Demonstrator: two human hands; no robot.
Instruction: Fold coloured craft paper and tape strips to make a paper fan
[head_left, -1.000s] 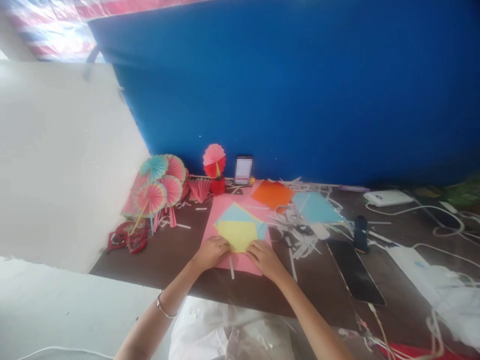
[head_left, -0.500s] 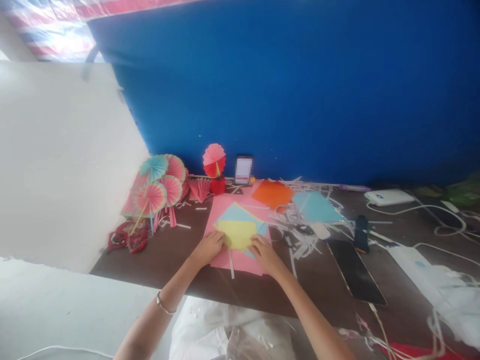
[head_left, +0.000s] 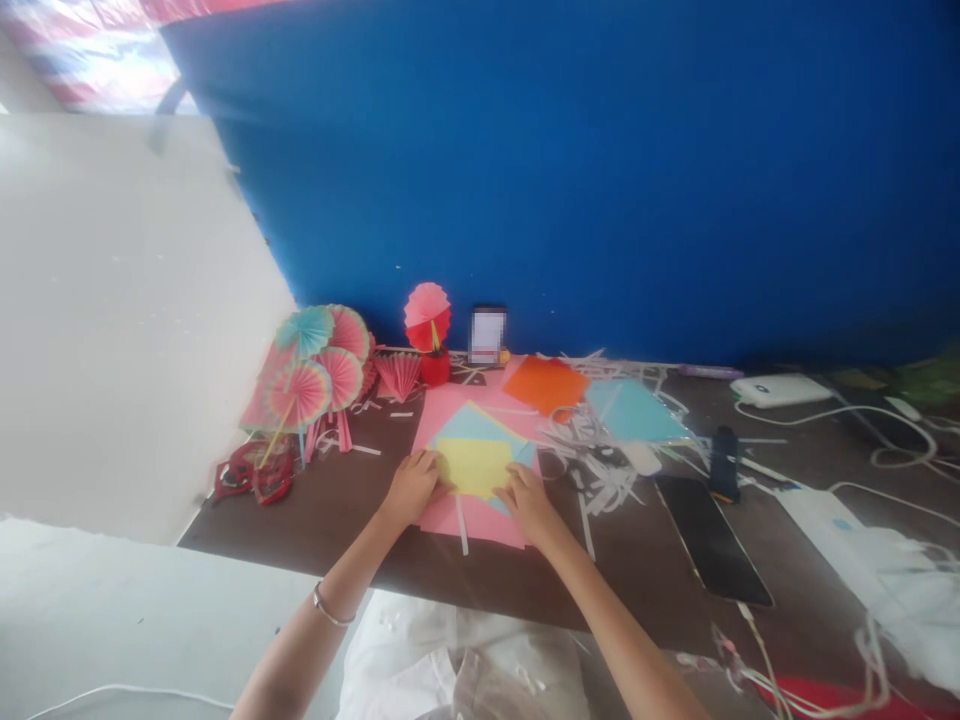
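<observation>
A yellow sheet of paper [head_left: 475, 466] lies in front of me, over light blue paper [head_left: 471, 424] and a large pink sheet [head_left: 442, 402]. Its left edge is pinched by my left hand [head_left: 413, 486], fingers curled in; a bracelet circles that wrist. On the opposite side, the fingers of my right hand [head_left: 527, 497] are closed at the yellow sheet's lower right edge. Part of each grip is hidden behind the fingers. Below the yellow sheet, a thin white paper strip [head_left: 462, 526] crosses the pink sheet's near edge.
Pleated paper fans [head_left: 298, 393] and red scissors [head_left: 255, 472] occupy the left. Behind stands a small screen [head_left: 487, 336]. To the right are orange paper [head_left: 546, 384], a blue paper pack [head_left: 636, 410], white strips [head_left: 606, 480], a dark phone [head_left: 712, 540] and cables.
My left hand has shifted slightly left and up at the yellow sheet's edge. The right hand stays at its edge, and the camera view has moved a little.
</observation>
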